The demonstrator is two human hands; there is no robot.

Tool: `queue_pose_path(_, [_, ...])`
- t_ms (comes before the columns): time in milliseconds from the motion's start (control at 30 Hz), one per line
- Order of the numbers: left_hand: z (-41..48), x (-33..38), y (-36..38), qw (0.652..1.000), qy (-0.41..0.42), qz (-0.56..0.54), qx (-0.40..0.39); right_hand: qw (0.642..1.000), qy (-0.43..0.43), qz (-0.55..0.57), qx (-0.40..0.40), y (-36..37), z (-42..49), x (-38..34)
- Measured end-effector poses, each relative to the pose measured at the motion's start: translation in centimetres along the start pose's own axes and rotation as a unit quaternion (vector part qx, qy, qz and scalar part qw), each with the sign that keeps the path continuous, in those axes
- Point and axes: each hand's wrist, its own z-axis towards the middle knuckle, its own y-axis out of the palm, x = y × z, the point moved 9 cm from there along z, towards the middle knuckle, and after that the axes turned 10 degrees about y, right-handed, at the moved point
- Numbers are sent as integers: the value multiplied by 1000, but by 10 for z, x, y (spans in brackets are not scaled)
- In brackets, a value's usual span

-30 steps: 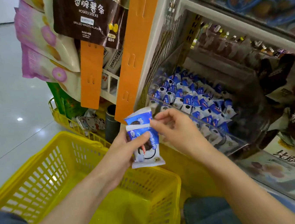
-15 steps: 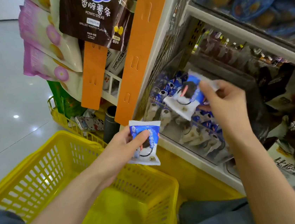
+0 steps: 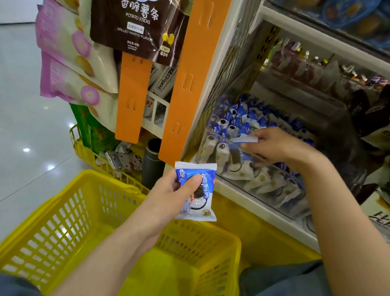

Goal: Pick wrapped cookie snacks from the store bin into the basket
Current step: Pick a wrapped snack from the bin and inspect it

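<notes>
My left hand (image 3: 168, 199) grips a blue-and-white wrapped cookie snack (image 3: 201, 204) by its upper half, thumb across the front, holding it over the far rim of the yellow basket (image 3: 52, 227). Inside the clear store bin (image 3: 222, 137), my right hand (image 3: 276, 147) sits low among several matching wrapped snacks (image 3: 239, 118) and pinches one pack (image 3: 246, 139), seen edge-on at its fingertips. No snack shows in the part of the basket's floor that I can see.
Orange hanging strips (image 3: 195, 70) and bags of potato sticks (image 3: 135, 20) hang left of the shelf post. A second yellow wire basket (image 3: 85, 153) and a dark bottle (image 3: 153, 162) stand behind my basket. Other snack bins fill the shelf to the right.
My right hand, which took a pack away from my left hand and lifted it over the bin, has dropped low into the bin. My left hand keeps one pack, almost still.
</notes>
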Motion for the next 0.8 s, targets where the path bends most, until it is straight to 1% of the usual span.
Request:
queue_pose_path(33, [0, 0, 0, 1000, -1, 1, 0, 999, 13, 42, -13, -1, 1, 1])
queue_pose_path(67, [0, -1, 0, 1000, -2, 2, 1, 996, 20, 82, -4, -4, 2, 2])
queue_pose_path(100, [0, -1, -1, 1000, -4, 2, 4, 994, 15, 103, 27, -10, 2, 1])
queue_pose_path(167, [1, -2, -1, 1000, -5, 0, 7, 989, -5, 109, 100, -20, 1, -4])
queue_pose_path(233, [1, -3, 0, 1000, -9, 0, 7, 985, -23, 93, 141, -23, 0, -9])
queue_pose_path(267, [1, -4, 0, 1000, -11, 1, 8, 987, -26, 82, 138, -21, 0, -11])
queue_pose_path(300, [1, -4, 0, 1000, -11, 1, 11, 990, -24, 75, 117, -17, 1, -11])
queue_pose_path(400, [2, -6, -1, 1000, -13, 7, 17, 995, -6, 99, -17, 2, 0, -9])
queue_pose_path(433, [1, -7, -1, 1000, -15, 8, 18, 993, -5, 108, -40, 4, 0, -9])
queue_pose_path(467, [1, -8, -1, 1000, -16, 7, 18, 993, -3, 112, -48, 4, 0, -8])
queue_pose_path(600, [1, -8, 1, 1000, -18, 5, 16, 997, 17, 70, -36, 9, 2, -1])
queue_pose_path(633, [1, -8, 1, 1000, -18, 3, 17, 997, 23, 74, -24, 10, 4, 2])
queue_pose_path(733, [0, -7, 2, 1000, -23, -10, 16, 991, 4, 133, 25, 2, 3, -3])
queue_pose_path(800, [0, -7, 2, 999, -27, -19, 16, 987, -12, 161, 24, -1, -1, -10])
